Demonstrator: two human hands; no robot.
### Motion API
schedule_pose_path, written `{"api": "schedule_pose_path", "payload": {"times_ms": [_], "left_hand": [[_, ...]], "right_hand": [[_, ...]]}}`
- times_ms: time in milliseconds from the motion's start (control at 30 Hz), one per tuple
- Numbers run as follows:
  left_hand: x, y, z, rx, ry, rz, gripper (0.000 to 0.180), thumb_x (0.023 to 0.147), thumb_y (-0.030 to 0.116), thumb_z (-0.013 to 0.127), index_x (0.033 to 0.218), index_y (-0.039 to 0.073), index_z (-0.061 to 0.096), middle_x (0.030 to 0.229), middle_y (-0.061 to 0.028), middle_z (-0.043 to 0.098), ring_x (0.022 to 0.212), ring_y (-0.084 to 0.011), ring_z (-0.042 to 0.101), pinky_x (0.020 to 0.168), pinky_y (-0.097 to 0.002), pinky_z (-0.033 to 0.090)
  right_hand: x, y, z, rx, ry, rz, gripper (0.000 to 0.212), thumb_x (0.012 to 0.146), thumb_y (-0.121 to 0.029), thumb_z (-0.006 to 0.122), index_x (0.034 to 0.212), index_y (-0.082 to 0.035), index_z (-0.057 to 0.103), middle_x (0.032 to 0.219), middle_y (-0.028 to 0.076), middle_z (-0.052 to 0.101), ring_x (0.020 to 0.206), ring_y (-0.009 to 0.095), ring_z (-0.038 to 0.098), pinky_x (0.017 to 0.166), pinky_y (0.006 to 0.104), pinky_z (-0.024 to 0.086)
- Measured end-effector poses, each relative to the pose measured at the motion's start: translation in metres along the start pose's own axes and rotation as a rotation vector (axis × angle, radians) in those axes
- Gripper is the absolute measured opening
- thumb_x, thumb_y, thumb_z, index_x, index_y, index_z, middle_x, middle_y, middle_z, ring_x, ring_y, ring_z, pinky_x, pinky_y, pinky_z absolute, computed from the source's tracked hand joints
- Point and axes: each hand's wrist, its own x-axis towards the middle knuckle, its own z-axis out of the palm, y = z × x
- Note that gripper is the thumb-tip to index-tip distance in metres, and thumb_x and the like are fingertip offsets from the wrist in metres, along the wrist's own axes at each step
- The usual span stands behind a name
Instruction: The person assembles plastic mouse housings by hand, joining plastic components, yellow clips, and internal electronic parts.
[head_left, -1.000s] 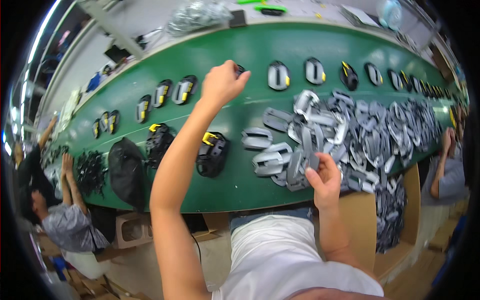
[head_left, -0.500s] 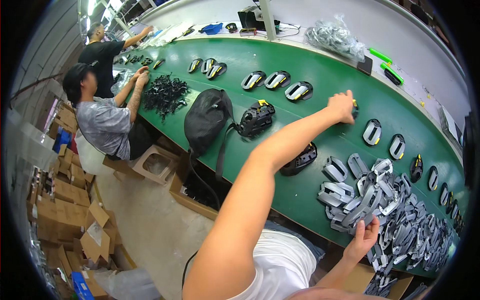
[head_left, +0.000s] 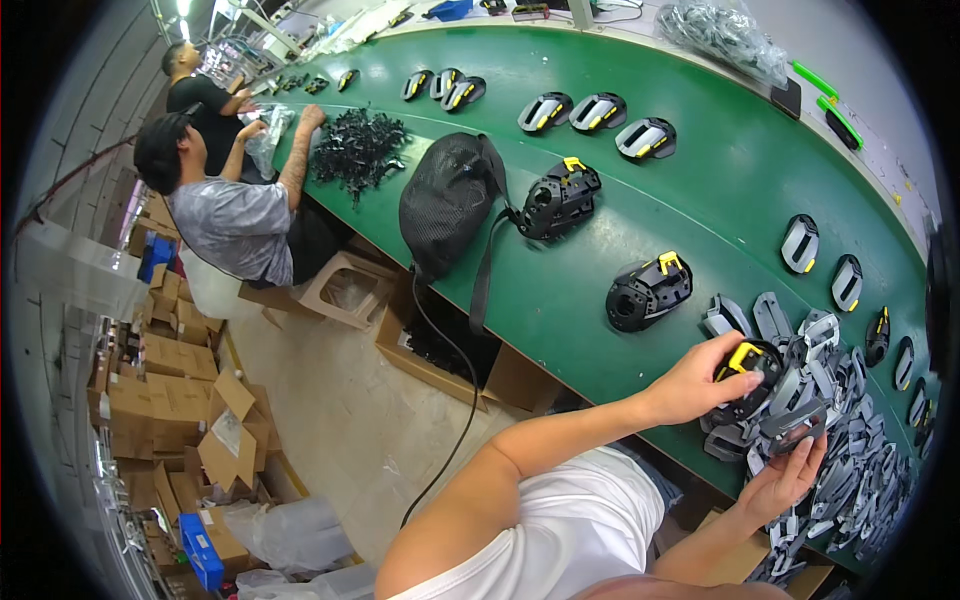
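Observation:
My left hand (head_left: 690, 385) is closed round a black plastic housing with a yellow clip (head_left: 748, 360), held above the near part of the green bench. Just beside it, my right hand (head_left: 785, 480) pinches a curved grey plastic cover (head_left: 793, 424) close to the housing's lower edge. I cannot tell whether the two parts touch. Beneath and right of both hands spreads a large pile of loose grey covers (head_left: 840, 455). Another black housing with a yellow clip (head_left: 650, 290) rests to the left of my hands, and a similar one (head_left: 560, 200) lies farther off.
Grey-and-black assembled units (head_left: 598, 112) stand in a spaced row along the green bench (head_left: 720, 215). A black mesh bag (head_left: 450, 205) with a strap lies left. Two co-workers, one in a grey shirt (head_left: 235, 225), are at the far left near black parts (head_left: 360, 150). Cardboard boxes (head_left: 150, 400) fill the floor's left side.
My left hand has come back from far across the bench toward me, now holding the black housing. My right hand has lifted the grey cover up beside it. The view has shifted.

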Motion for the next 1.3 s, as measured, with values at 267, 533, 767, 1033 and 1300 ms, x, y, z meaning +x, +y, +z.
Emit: {"api": "schedule_pose_path", "payload": {"times_ms": [267,533,767,1033,1300], "left_hand": [[-0.003,-0.016,-0.001,-0.104,0.036,-0.007,0.025,0.091,0.019,0.054,0.109,0.004,0.047,0.090,0.0027,0.047,0.082,-0.0040,0.044,0.073,-0.0189,0.039],[-0.017,-0.012,-0.016,-0.289,0.039,-0.170,0.036,0.097,0.031,0.035,0.112,0.001,0.047,0.103,-0.0068,0.056,0.097,-0.0129,0.054,0.085,-0.0278,0.042],[-0.023,-0.002,-0.008,-0.263,-0.023,-0.143,0.039,0.096,0.031,0.037,0.117,-0.001,0.045,0.107,-0.0089,0.055,0.097,-0.0137,0.054,0.085,-0.0266,0.042],[-0.022,0.000,-0.004,-0.199,-0.063,-0.085,0.031,0.088,0.012,0.057,0.113,-0.002,0.046,0.101,-0.0048,0.054,0.090,-0.0072,0.049,0.079,-0.0213,0.041],[-0.027,-0.006,0.002,0.269,0.045,0.225,0.022,0.082,0.012,0.063,0.096,-0.003,0.054,0.076,-0.0091,0.061,0.065,-0.0116,0.056,0.061,-0.0237,0.045]], "right_hand": [[-0.017,0.000,0.031,-0.178,-0.107,-0.036,0.039,0.084,0.000,0.051,0.122,0.004,0.044,0.104,0.011,0.059,0.085,0.014,0.058,0.074,0.0232,0.046],[-0.020,-0.027,0.072,-0.138,-0.227,-0.023,0.035,0.081,0.006,0.059,0.115,0.005,0.054,0.090,0.003,0.057,0.069,0.005,0.049,0.056,0.0172,0.040],[-0.019,-0.026,0.067,-0.248,-0.342,-0.001,0.035,0.078,0.006,0.063,0.112,0.003,0.058,0.086,0.001,0.048,0.068,0.004,0.046,0.059,0.0167,0.038],[-0.018,-0.017,0.067,-0.212,-0.298,-0.035,0.043,0.077,-0.002,0.068,0.117,0.001,0.054,0.094,0.002,0.051,0.080,0.007,0.048,0.070,0.0190,0.042],[-0.026,-0.014,0.055,-0.045,-0.404,0.162,0.037,0.081,-0.007,0.066,0.113,0.005,0.052,0.099,0.011,0.062,0.091,0.015,0.059,0.080,0.0277,0.048]]}}
